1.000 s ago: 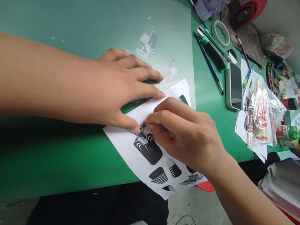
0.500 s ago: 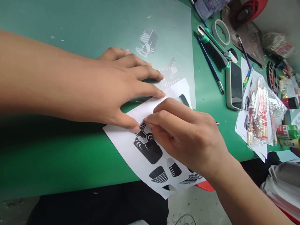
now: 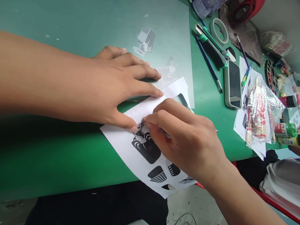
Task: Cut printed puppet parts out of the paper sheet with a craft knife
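Note:
A white paper sheet (image 3: pixel 117 132) printed with black-and-white figures lies at the table's front edge, its lower part hanging over. My left hand (image 3: pixel 117 84) is spread out, with the thumb and index fingertip pressing on the sheet and the other fingers on the frosted sheet behind it. My right hand (image 3: pixel 182 134) is closed in a pen grip around a thin pen-like tool (image 3: pixel 216 131), mostly hidden by the hand. Its tip meets the paper beside the largest printed figure (image 3: pixel 147 148), close to my left thumb.
A frosted sheet (image 3: pixel 178 34) with pale figures covers the green table (image 3: pixel 105 162). To the right are a paintbrush (image 3: pixel 209 64), a utility knife (image 3: pixel 212 47), a tape roll (image 3: pixel 219 30), a phone (image 3: pixel 232 84), a plastic bag (image 3: pixel 261 109) and paint bottles (image 3: pixel 286 129).
The view has shifted slightly, so most things sit a little further left. Both hands keep nearly the same pose; my right hand stays at the same printed figure.

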Motion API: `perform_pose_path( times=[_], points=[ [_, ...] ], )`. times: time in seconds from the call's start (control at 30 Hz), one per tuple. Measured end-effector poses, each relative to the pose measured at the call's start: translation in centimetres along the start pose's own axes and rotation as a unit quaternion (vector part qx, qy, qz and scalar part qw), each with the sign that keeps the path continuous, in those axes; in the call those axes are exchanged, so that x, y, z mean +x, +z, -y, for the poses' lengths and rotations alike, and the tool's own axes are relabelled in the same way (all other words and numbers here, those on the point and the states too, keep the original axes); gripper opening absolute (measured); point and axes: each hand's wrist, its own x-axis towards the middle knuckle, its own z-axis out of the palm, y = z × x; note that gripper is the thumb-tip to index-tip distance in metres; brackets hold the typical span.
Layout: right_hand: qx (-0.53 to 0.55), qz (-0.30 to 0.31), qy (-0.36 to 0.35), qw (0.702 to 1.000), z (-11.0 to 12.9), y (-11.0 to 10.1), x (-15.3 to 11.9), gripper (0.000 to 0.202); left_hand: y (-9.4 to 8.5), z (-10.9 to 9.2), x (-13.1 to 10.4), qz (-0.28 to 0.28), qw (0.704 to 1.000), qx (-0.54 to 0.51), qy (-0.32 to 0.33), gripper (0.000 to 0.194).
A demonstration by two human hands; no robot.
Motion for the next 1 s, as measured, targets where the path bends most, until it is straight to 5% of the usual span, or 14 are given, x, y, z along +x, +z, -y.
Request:
perform_pose_path(
  times=[1.0],
  points=[
    [-0.05, -0.024, 0.162, 0.985, 4.3, 0.1, -0.4, 0.019, -0.2, 0.1, 0.1, 0.005, 1.0, 0.027, -0.007, 0.076]
  ],
)
